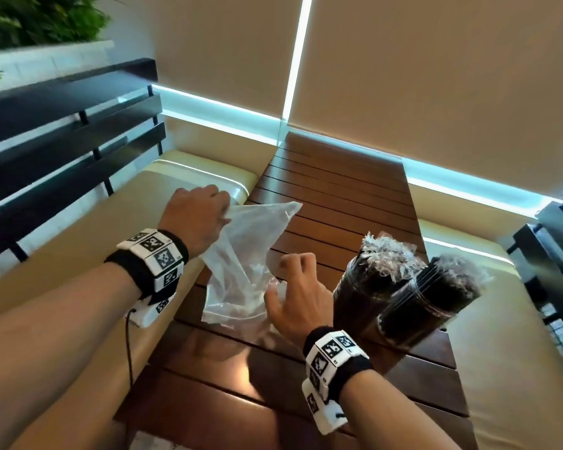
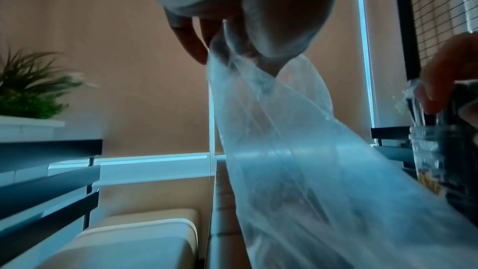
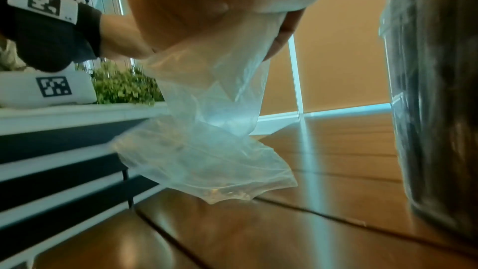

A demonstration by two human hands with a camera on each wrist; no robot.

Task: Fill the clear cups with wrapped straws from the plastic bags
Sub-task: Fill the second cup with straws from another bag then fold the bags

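Observation:
My left hand [image 1: 223, 216] pinches one corner of a clear, empty-looking plastic bag [image 1: 247, 254] and holds it up over the left edge of the wooden table [image 1: 332, 196]; the bag's lower end trails onto the table. The left wrist view shows the fingers [image 2: 220, 44] gathered on the bag [image 2: 297, 161]. My right hand [image 1: 293, 280] hovers with loosely curled fingers over the bag's crumpled lower part, gripping nothing that I can see. To its right stand two clear cups [image 1: 361, 297] [image 1: 416, 316], both packed with dark wrapped straws [image 1: 387, 254].
Cream cushioned benches [image 1: 95, 254] [image 1: 517, 352] flank the slatted table. A black slatted backrest [image 1: 62, 141] rises on the left with a green plant [image 1: 30, 17] behind it. Beige blinds close the far side. In the right wrist view a cup [image 3: 434, 109] stands close on the right.

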